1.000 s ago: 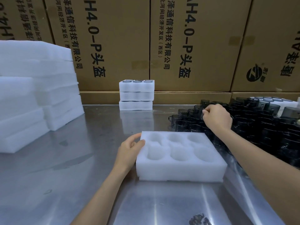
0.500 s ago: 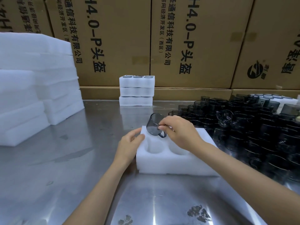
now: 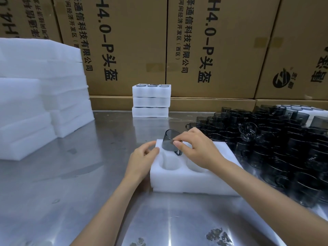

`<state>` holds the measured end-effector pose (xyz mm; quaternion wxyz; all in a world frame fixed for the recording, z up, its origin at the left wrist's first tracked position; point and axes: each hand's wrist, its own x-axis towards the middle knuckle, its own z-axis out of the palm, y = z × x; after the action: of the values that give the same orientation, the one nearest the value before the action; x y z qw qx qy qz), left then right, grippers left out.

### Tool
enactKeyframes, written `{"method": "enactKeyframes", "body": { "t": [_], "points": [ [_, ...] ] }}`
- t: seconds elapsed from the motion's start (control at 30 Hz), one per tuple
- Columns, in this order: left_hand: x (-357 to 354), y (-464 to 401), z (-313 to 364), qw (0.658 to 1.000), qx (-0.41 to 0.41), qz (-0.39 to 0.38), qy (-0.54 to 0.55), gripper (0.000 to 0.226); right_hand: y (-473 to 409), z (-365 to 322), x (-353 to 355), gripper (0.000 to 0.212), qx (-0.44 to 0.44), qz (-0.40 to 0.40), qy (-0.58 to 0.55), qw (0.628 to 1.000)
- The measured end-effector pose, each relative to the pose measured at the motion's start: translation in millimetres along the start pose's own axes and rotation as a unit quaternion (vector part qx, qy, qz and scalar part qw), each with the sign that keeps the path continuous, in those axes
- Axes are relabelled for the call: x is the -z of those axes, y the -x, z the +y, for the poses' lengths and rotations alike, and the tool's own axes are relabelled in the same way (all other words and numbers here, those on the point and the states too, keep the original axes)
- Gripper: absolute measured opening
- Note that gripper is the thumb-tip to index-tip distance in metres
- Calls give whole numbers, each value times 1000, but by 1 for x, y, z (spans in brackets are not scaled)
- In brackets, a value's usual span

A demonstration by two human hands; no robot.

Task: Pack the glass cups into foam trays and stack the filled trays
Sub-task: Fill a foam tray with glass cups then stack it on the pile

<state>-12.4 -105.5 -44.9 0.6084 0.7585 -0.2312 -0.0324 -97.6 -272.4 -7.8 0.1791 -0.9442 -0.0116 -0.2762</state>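
since the earlier frame, the cup (image 3: 170, 142) is being lowered closer to the foam tray (image 3: 186, 181), tilted, its bottom at the far-left pocket. in the head view, the cup is being pinched at its rim by the thumb and fingers of the right hand (image 3: 198, 148). the tray's left edge is being touched by the loosely curled left hand (image 3: 142, 158), which is holding nothing. loose dark cups (image 3: 276, 150) are being kept just right of the tray on the steel table (image 3: 53, 183). three filled trays (image 3: 151, 101) are being kept stacked behind, empty foam (image 3: 39, 93) at left.
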Motion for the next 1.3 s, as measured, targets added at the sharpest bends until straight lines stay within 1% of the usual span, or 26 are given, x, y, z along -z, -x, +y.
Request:
{"method": "enactKeyframes", "body": {
  "t": [0.1,0.17,0.2,0.27,0.3,0.37,0.43,0.47,0.53,0.6,0.67,0.77,0.83,0.87,0.9,0.97,1.0,1.03,1.07,1.1,1.13,1.2,1.23,1.3],
  "points": [
    [5,-3,4,999,-25,33,-5,31,0,1,1,27,-20,11,-32,999],
    [8,-3,9,996,-77,32,-17,33,1,2,2,32,-28,18,-53,998],
    [9,-2,11,994,-109,20,-23,37,1,3,2,35,-30,12,-58,998],
    [10,1,17,984,-169,-29,-43,50,1,4,0,43,-26,-26,-51,998],
    [9,3,19,976,-197,-59,-71,53,1,5,-1,45,-25,-53,-40,997],
    [7,4,21,951,-237,-112,-162,56,0,6,-3,49,-25,-95,-22,995],
    [5,5,21,925,-244,-156,-246,60,0,6,-4,50,-29,-115,-20,993],
    [5,5,20,917,-235,-174,-271,59,-1,6,-4,50,-34,-126,-20,991],
    [5,7,17,913,-212,-189,-292,60,-1,5,-5,49,-45,-158,-6,986],
    [5,8,16,910,-195,-192,-312,66,-1,4,-6,47,-47,-196,37,979],
    [5,9,17,909,-178,-189,-325,69,-3,3,-7,46,-49,-215,55,974],
    [3,9,17,913,-176,-179,-321,67,-4,2,-8,45,-46,-213,52,975],
    [2,11,15,930,-173,-175,-274,63,-4,2,-8,45,-45,-198,49,978],
    [1,12,12,942,-169,-169,-237,62,-4,2,-7,44,-48,-176,38,982],
    [0,13,10,952,-165,-160,-202,61,-4,3,-7,42,-57,-136,19,989],
    [-2,14,7,963,-163,-142,-162,57,-4,8,-1,36,-100,-10,-10,995],
    [-2,14,6,965,-167,-135,-152,53,-4,13,4,35,-129,52,-7,990],
    [-2,15,6,965,-173,-130,-145,49,-4,20,10,35,-164,97,4,982],
    [-2,15,7,966,-180,-125,-140,47,-5,28,15,35,-205,116,14,972],
    [-1,16,8,966,-186,-121,-136,47,-5,36,20,37,-250,109,22,962],
    [-1,17,9,965,-194,-116,-134,48,-6,45,24,39,-294,82,29,952],
    [-2,19,10,961,-212,-108,-144,49,-8,58,26,39,-363,7,34,931],
    [-3,19,11,958,-217,-108,-154,49,-11,63,25,37,-384,-19,35,923],
    [-3,19,12,955,-217,-113,-168,51,-16,66,21,23,-393,-25,53,918]
  ]
}}
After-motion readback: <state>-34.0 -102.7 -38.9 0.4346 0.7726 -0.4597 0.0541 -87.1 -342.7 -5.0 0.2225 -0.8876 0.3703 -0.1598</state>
